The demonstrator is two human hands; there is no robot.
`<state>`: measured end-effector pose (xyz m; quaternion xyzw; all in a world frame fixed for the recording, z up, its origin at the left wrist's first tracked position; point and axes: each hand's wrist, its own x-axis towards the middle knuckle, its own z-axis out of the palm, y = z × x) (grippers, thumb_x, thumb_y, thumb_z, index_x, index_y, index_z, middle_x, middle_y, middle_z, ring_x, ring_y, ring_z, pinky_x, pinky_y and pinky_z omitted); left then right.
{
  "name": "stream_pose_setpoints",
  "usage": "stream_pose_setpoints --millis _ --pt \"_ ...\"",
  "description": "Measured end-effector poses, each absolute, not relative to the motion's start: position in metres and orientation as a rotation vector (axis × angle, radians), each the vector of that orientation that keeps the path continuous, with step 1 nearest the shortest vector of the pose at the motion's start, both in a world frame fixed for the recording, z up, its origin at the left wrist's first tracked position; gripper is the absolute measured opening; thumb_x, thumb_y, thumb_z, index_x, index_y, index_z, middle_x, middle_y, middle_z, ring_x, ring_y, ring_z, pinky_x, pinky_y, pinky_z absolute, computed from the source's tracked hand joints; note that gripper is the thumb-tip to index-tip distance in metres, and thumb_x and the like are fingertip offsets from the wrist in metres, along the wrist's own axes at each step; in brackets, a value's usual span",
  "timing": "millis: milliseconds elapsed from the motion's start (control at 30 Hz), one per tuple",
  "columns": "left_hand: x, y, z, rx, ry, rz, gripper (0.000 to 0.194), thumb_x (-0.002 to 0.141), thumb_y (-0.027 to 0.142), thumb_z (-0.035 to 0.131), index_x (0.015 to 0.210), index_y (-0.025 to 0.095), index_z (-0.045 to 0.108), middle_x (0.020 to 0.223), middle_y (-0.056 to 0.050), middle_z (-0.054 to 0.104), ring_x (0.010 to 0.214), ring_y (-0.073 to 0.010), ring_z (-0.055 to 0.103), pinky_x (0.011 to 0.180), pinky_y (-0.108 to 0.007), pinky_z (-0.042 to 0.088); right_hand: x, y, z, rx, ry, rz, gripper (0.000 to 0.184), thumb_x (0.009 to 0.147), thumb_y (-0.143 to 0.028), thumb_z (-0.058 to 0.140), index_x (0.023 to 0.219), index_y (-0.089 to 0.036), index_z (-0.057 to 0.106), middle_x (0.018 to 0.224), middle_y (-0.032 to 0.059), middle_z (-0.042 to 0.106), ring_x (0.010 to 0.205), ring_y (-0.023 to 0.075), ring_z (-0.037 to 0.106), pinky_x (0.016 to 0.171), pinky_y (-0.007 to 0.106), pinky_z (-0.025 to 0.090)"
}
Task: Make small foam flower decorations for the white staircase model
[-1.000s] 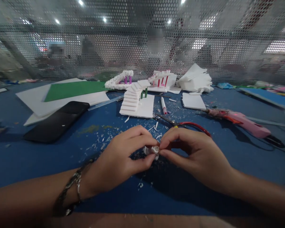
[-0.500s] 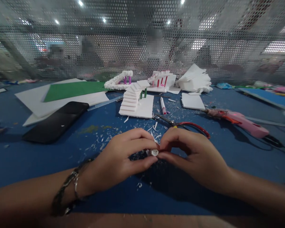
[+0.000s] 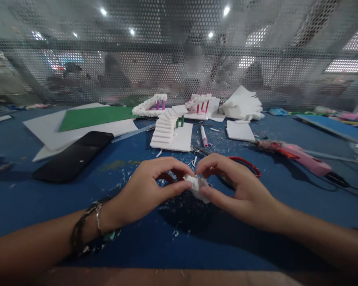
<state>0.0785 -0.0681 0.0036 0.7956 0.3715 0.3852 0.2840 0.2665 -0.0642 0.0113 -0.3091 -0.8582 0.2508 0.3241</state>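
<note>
Between my two hands is a small crumpled white piece [image 3: 197, 186], perhaps tissue or paper, held above the blue table. My left hand [image 3: 155, 188] pinches its left side with thumb and fingertips. On its right side, the thumb and fingers of my right hand [image 3: 237, 190] close on it too. Just beyond my right hand lie scissors with red handles [image 3: 247, 161], partly hidden by it. A white marker [image 3: 203, 136] and a small white model staircase [image 3: 164, 129] with green posts stand farther back.
A black phone [image 3: 74, 157] and a green sheet [image 3: 98, 118] over white sheets lie left. Right are a pink glue gun [image 3: 304, 159] with its cord, square white sheets [image 3: 240, 130] and a white tissue stack [image 3: 241, 105]. A perforated metal screen [image 3: 173, 59] rises behind. White scraps litter the table.
The white piece, earlier a compact roll seen end-on, now appears looser and crumpled, with more of it showing. My right hand has moved slightly up, covering more of the scissors.
</note>
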Motion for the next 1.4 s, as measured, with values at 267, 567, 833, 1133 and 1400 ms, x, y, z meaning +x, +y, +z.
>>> stream_pose_setpoints --millis 267,567,833,1133,1400 --pt "0.078 -0.071 0.001 2.169 0.922 1.016 0.005 0.073 0.021 0.059 0.076 0.017 0.058 0.073 0.003 0.059 0.065 -0.0074 0.055 0.058 -0.015 0.045 0.259 -0.069 0.012 -0.700 -2.222 0.508 0.005 0.075 -0.015 0.054 0.079 -0.017 0.053 0.075 0.0012 0.058 0.071 0.0101 0.053 0.064 0.023 0.043" --pt "0.085 -0.077 -0.001 2.034 0.933 1.043 0.005 0.072 0.020 0.060 0.071 0.016 0.058 0.072 0.002 0.058 0.066 -0.0082 0.055 0.058 -0.015 0.046 0.256 -0.076 0.012 -0.770 -2.180 0.542 0.008 0.072 -0.010 0.054 0.068 -0.016 0.053 0.067 -0.0001 0.057 0.063 0.0089 0.053 0.059 0.020 0.043" --pt "0.089 -0.077 -0.005 1.730 0.865 0.980 0.013 0.072 0.017 0.057 0.085 0.017 0.055 0.081 0.000 0.058 0.074 -0.0105 0.057 0.064 -0.020 0.049 0.255 -0.074 0.012 -0.836 -2.080 0.701 0.007 0.072 -0.011 0.050 0.067 -0.016 0.051 0.068 -0.0005 0.054 0.062 0.0084 0.052 0.058 0.019 0.043" --pt "0.092 -0.080 -0.006 1.621 0.895 0.978 0.018 0.076 0.026 0.053 0.092 0.017 0.054 0.087 -0.004 0.062 0.080 -0.0144 0.060 0.068 -0.023 0.050 0.252 -0.078 0.013 -0.883 -1.899 0.902 0.008 0.075 -0.013 0.048 0.068 -0.016 0.050 0.070 -0.0001 0.052 0.062 0.0080 0.051 0.053 0.017 0.044" --pt "0.088 -0.087 0.002 1.963 1.058 1.105 0.018 0.075 0.021 0.055 0.093 0.021 0.058 0.086 0.002 0.065 0.076 -0.0115 0.059 0.071 -0.019 0.048 0.256 -0.078 0.014 -0.701 -2.037 0.685 0.009 0.075 -0.007 0.050 0.074 -0.015 0.055 0.079 0.0020 0.050 0.073 0.0078 0.050 0.062 0.015 0.045"
